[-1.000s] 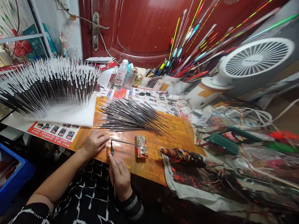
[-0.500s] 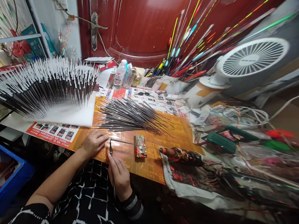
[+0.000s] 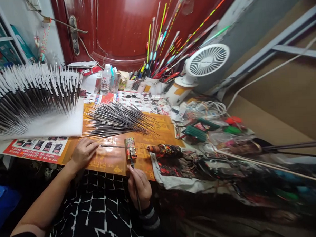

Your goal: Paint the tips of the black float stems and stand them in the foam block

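My left hand rests at the table's front edge, fingers closed at the left end of a thin dark rod. The rod runs level to the right, its far end meeting a paint-crusted spindle. In my right hand is a paintbrush, gripped near its ferrule, its handle pointing back toward my wrist. The brush tip is at the near part of a small paint-smeared block, which lies under the rod. Behind my hands is a loose pile of thin black-and-white rods.
Many white-tipped rods stand in a white foam block at left. Behind are a water bottle, floats in cups and a white fan. A stained cloth hangs over the front edge, with cables and clutter at right.
My right hand has moved the brush from the rod's left end rightward to the paint-smeared block. My left hand stays at the rod's end. The view has turned right.
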Demonstrator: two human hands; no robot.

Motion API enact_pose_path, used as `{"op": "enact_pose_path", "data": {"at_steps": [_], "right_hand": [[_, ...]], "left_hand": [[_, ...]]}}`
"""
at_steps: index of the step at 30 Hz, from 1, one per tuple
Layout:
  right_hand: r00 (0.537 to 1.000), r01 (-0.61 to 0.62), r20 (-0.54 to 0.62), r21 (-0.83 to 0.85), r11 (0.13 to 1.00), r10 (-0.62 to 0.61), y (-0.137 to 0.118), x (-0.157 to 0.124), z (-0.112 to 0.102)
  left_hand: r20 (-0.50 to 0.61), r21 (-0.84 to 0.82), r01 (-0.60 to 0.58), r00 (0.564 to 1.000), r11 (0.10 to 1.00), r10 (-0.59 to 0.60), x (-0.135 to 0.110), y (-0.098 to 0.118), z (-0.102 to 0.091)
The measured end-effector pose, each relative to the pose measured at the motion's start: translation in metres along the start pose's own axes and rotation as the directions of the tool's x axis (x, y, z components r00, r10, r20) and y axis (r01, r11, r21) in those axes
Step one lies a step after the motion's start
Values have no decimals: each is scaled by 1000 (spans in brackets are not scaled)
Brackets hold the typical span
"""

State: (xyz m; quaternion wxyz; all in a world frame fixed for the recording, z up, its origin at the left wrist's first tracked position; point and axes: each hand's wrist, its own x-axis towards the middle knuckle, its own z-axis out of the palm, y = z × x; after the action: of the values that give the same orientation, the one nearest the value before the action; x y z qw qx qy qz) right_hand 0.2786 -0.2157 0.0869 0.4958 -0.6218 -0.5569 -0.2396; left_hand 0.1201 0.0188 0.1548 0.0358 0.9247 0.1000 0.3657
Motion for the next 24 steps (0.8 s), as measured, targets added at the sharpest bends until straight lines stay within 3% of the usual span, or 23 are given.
{"op": "enact_pose_path", "data": {"at_steps": [10,24], "right_hand": [[998,-46,49,-46,998,49,-1,2,3],[998,-15,56,-100,995,20,-1,5,8]], "left_hand": [[-6,22,-21,1000,1000,21,5,-2,-1],[6,22,-3,1000,1000,3,4,-2,-1]]}}
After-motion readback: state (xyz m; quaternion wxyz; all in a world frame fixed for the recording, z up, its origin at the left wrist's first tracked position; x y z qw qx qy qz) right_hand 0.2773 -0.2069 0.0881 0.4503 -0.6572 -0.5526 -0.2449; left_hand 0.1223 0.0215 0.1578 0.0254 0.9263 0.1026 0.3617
